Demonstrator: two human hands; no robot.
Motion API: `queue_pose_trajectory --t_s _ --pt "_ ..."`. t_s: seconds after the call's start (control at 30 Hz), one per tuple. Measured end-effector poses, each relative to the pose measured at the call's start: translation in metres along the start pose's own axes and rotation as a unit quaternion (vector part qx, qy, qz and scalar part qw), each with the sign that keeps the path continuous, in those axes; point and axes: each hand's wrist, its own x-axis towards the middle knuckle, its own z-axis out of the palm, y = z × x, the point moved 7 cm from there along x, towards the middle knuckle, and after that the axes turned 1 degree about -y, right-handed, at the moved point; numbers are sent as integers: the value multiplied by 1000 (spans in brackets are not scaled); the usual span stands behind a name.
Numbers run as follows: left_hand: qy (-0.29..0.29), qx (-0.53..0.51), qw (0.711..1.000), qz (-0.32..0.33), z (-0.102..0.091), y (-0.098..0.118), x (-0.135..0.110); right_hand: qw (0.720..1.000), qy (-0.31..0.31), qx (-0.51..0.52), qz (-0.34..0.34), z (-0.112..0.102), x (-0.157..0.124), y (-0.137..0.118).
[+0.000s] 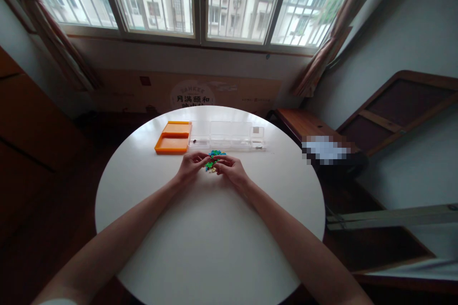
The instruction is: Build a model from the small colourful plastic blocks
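Between left hand (192, 164) and right hand (232, 168), grips unclear, colourful pile (210, 165), long axis forward

Small coloured pieces (215, 152) are lying between a left hand (191, 164) and a right hand (232, 168) on a round white table (214, 238).
Both hands are curling their fingers in close to the green and blue pile. Beyond them, an orange tray (172, 151) is sitting at far left, showing 2 compartments, and a clear divided box (229, 129) is lying just to its right.
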Motion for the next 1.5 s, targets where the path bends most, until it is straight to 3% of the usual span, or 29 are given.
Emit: queue_pose_trajectory --t_s 1.5 --pt "-15 16 1000 7 3 5 -1 1000 -3 -6 0 -1 4 6"
